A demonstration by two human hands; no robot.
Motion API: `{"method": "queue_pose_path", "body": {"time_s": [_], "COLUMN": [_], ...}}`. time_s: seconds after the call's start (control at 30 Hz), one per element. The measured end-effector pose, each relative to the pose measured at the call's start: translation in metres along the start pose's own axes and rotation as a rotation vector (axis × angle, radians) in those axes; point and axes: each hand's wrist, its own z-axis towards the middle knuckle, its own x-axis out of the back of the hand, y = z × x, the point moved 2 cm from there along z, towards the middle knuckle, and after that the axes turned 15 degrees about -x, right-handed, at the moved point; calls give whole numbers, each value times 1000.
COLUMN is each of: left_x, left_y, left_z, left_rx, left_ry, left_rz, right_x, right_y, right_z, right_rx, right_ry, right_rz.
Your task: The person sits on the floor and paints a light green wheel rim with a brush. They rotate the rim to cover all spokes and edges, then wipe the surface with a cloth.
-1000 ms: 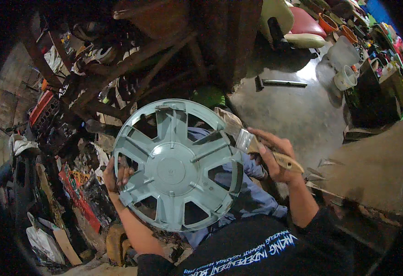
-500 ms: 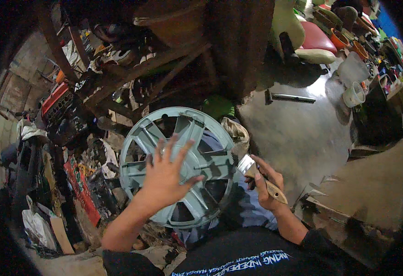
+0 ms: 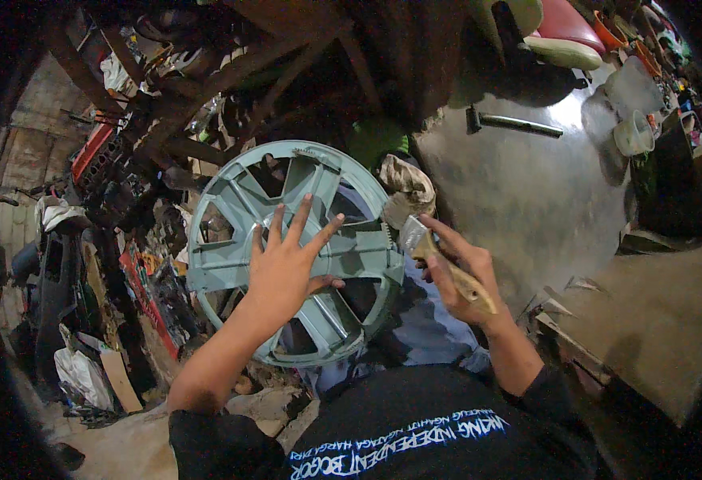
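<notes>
A pale grey-green spoked wheel (image 3: 319, 316) rests over my lap. My left hand (image 3: 288, 264) lies on its hub with fingers spread, covering the centre. In my right hand (image 3: 467, 276) is a paintbrush (image 3: 463, 284) with a wooden handle and a metal ferrule. Its bristle end is beside the wheel's right rim; whether the bristles touch the rim I cannot tell.
A crumpled pale cloth (image 3: 409, 184) lies just beyond the rim. On the shiny floor to the right is a metal bar tool (image 3: 519, 125), with a white bucket (image 3: 633, 134) farther right. A wooden frame (image 3: 231, 88) stands ahead; clutter with a red strip (image 3: 149, 302) fills the left.
The wheel and both hands sit slightly higher and the wheel farther left in view. The brush head has shifted up and left, with the handle steeper. My left hand remains spread on the hub.
</notes>
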Motion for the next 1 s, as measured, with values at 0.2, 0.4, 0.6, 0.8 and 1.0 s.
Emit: {"method": "queue_pose_path", "body": {"time_s": [0.2, 0.4, 0.6, 0.8, 1.0], "left_x": [-19, -17, -29, -26, -27], "left_y": [-5, -7, -11, -8, -3], "left_z": [3, 7, 5, 4, 2], "left_rx": [34, 11, 31, 34, 91], "left_ry": [-45, -83, -91, -55, -60], "left_rz": [99, 56, 69, 71, 146], "right_x": [-2, 0, -1, -24, 4], "right_y": [24, 22, 33, 26, 21], "right_z": [-28, 6, -1, 11, 11], "right_rx": [-110, -178, -214, -161, -326], "right_ry": [-315, -21, -348, -97, -252], "right_rz": [-12, 159, 155, 58, 161]}}
